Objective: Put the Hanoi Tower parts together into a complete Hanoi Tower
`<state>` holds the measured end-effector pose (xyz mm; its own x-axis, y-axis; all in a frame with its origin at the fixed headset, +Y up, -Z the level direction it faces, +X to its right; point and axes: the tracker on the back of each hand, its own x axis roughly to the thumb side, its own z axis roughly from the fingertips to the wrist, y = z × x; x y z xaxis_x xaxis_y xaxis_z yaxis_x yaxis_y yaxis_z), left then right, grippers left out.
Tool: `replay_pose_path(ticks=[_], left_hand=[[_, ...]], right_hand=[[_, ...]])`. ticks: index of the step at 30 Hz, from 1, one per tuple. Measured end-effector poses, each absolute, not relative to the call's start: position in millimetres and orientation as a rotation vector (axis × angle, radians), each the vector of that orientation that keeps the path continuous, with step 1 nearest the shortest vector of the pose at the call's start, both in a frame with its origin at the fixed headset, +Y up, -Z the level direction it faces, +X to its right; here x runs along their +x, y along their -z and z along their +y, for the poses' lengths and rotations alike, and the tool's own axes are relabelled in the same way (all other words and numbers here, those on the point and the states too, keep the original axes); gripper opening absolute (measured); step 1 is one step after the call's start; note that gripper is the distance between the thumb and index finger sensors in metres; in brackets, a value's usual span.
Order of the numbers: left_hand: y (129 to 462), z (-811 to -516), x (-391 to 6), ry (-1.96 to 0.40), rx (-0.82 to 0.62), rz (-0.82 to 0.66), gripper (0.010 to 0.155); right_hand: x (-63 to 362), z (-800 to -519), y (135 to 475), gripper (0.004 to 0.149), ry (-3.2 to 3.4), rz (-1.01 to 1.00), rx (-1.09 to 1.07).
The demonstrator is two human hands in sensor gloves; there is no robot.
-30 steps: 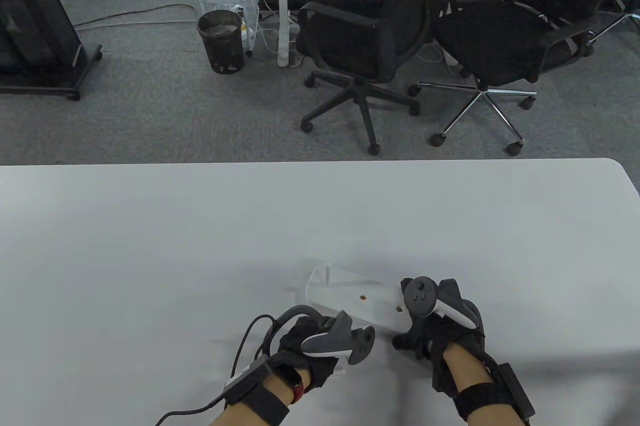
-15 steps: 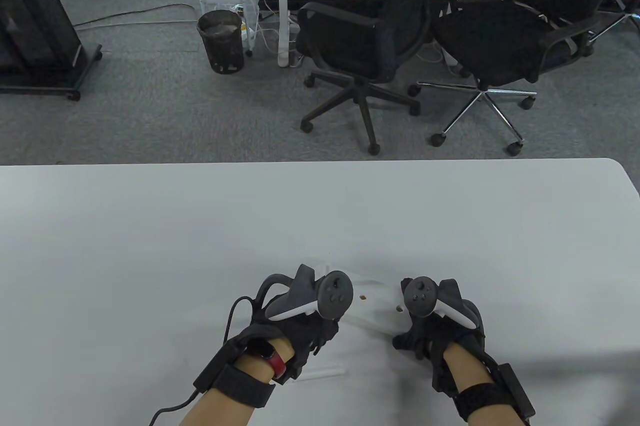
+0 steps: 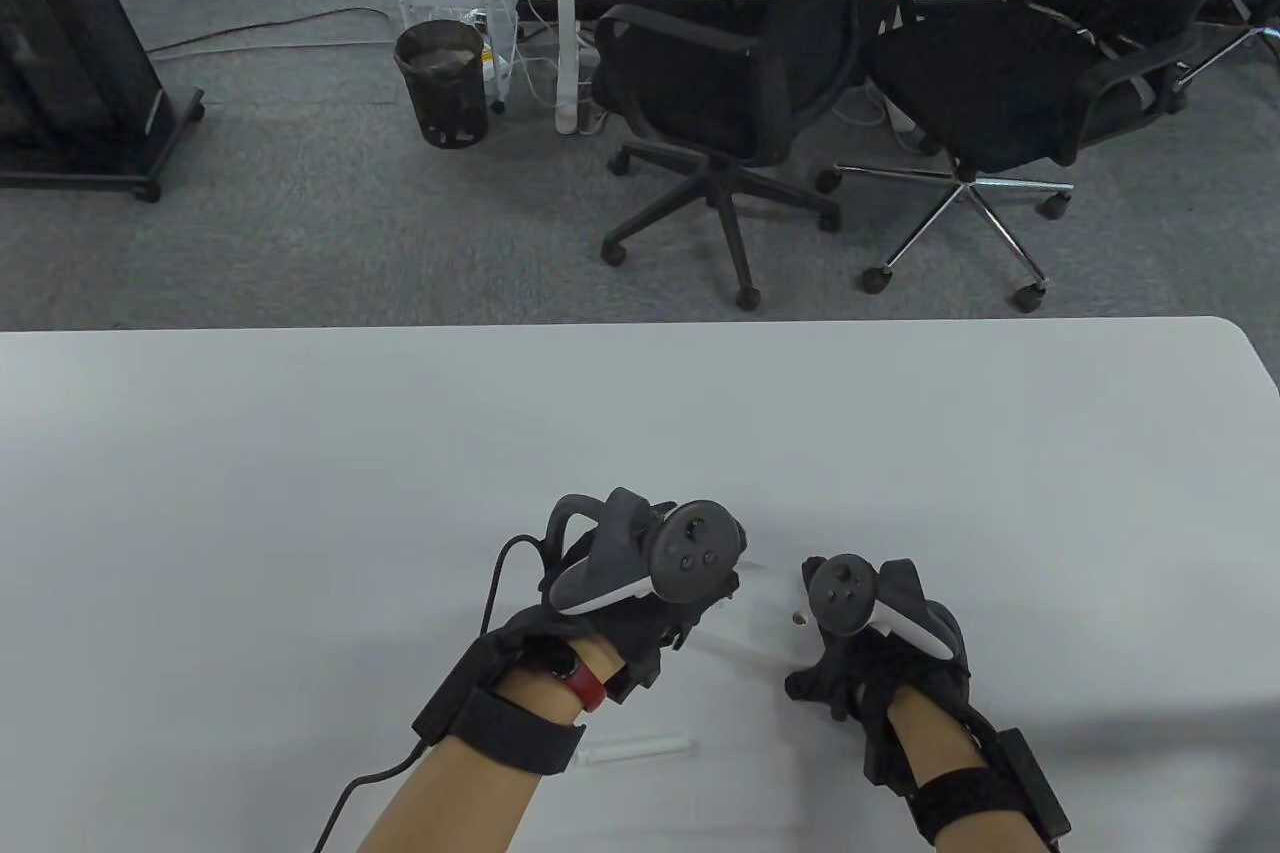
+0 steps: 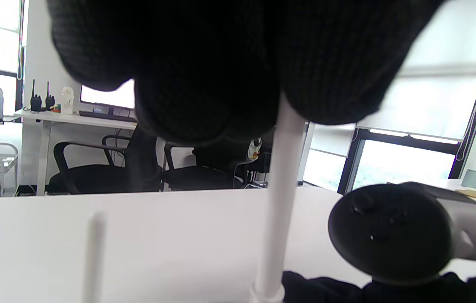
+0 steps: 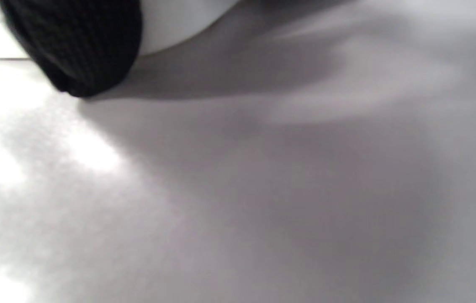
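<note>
A loose peg (image 3: pixel 640 749) lay on the surface (image 3: pixel 250 493) nearest the person. Beyond it, the right hand (image 3: pixel 880 653) gripped the white base (image 3: pixel 770 608), while the left hand (image 3: pixel 630 593) pinched an upright peg (image 4: pixel 278 210) over the base. Chairs (image 3: pixel 720 93) stood farther off.

Matt white table (image 3: pixel 300 493), smooth white plastic peg (image 4: pixel 282 189), black knit-cloth gloves (image 3: pixel 880 673)
</note>
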<state>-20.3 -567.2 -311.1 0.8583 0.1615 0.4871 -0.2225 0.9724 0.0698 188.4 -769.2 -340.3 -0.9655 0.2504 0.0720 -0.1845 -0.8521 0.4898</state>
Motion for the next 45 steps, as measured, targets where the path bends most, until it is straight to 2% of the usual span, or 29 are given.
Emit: replay_pose_path(ticks=[7,26,35,45], left_hand=[[321.2,-573.2,-4.2,-0.151,0.124,-0.493,0.043],[334.3,-620.0,20.3,0.055,0.148,-0.472,0.042],[336.3,-625.4,22.1,0.088,0.166,-0.452,0.042],[340.0,-621.9,27.9,0.126,0.086,-0.406,0.042]], right_hand=[[188.5,-768.8,339.8,0.116,-2.809,0.727,0.189],[190.1,-770.2,340.3,0.116,-2.800,0.724,0.185],[190.6,-771.0,340.3,0.116,-2.794,0.720,0.186],[190.8,-771.5,340.4,0.116,-2.792,0.718,0.185]])
